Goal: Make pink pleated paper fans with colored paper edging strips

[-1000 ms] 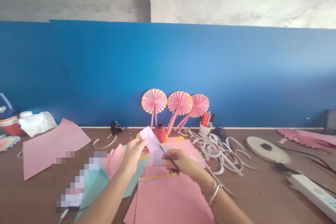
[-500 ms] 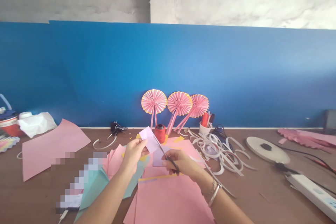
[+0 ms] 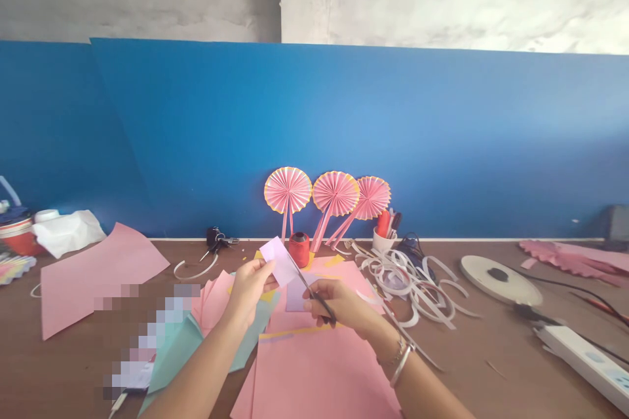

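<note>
Over the pink sheets [image 3: 324, 373], mid-desk – next to no change across the last second. Both hands hold the same pose; the view has barely drifted. Lilac slip [image 3: 276, 260] looks the same size, no new offcut seen falling from it. My reading: a pause or a very slow snip, with the cutting no further on.

Left hand [image 3: 248, 288] closed, pinching the slip's near left side between thumb and fingers; the slip sticks out beyond the fingertips, toward the red spool [image 3: 299, 252]. Right hand [image 3: 339, 304] closed around the handles of the scissors [image 3: 303, 279], blades angled up and left along the slip's right edge. The slip lies ahead and to the left of this hand – the scissors bridge the gap. Whether the blades are parted or biting paper, cannot tell.
</note>
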